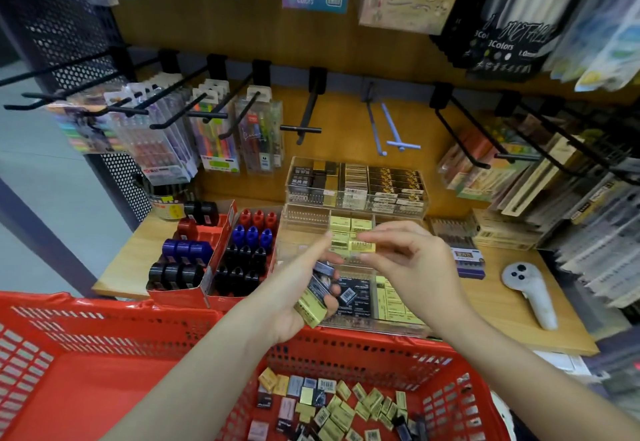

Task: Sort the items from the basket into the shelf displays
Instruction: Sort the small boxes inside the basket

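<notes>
Red perforated plastic forms the basket [104, 354] across the bottom of the frame, its floor at lower centre strewn with small flat boxes [332, 409] in yellow, grey and black, lying at all angles. Just above its far rim, the left hand [298, 298] curls its fingers round a stack of small boxes [322, 293], yellow and dark ones together, their long axes running from lower left to upper right. To the right, the right hand [408, 264] pinches one yellow box [363, 245] between thumb and fingertips; its long axis lies nearly level, pointing left, over the clear acrylic tray [298, 229] at centre frame where matching yellow boxes sit in rows. Left of the tray, red cardboard cartons [194, 293] hold black, blue and red ink bottles. A white handheld controller [533, 290] lies on the wooden shelf [512, 316] at right.
</notes>
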`<state>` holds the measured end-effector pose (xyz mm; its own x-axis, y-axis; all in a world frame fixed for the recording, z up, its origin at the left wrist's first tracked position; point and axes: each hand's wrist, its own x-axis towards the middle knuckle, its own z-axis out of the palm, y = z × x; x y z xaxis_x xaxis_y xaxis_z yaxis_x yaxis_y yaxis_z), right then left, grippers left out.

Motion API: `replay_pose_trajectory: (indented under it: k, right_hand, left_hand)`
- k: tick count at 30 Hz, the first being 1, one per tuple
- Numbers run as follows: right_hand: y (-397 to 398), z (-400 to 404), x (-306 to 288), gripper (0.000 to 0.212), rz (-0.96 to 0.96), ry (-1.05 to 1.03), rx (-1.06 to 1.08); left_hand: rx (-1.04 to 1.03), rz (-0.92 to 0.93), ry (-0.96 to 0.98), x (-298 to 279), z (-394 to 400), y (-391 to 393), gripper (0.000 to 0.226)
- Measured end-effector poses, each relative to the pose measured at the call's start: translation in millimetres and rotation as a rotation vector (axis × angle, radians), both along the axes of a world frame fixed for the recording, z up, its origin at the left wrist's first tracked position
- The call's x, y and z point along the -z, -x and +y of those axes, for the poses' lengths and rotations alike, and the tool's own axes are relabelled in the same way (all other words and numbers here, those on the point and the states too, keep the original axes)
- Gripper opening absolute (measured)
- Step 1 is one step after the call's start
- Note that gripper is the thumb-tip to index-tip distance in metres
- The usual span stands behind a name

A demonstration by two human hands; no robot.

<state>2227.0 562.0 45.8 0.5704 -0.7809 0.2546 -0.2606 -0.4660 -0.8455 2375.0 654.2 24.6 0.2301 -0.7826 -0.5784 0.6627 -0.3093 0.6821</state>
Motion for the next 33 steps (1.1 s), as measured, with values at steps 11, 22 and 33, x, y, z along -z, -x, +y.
replay_pose_trajectory:
  k: [11, 22, 33]
  right_hand:
    - [26.9, -8.7, 7.8, 0.04, -0.038, -0.094, -0.087]
    - [87.6, -69.9, 94.1, 0.03, 0.488, 0.057, 0.227]
    - [43.9, -83.4, 134.2, 0.027, 0.587, 0.186, 0.138]
  left_hand:
    - [0.138, -0.132, 0.144, 2.7, -8.4, 25.1, 0.036]
    - [-0.102, -0.051, -0.112, 25.1, -23.6, 22.4, 0.025]
    - [-0.08, -0.059, -0.14, 37.0, -25.5, 21.1, 0.029]
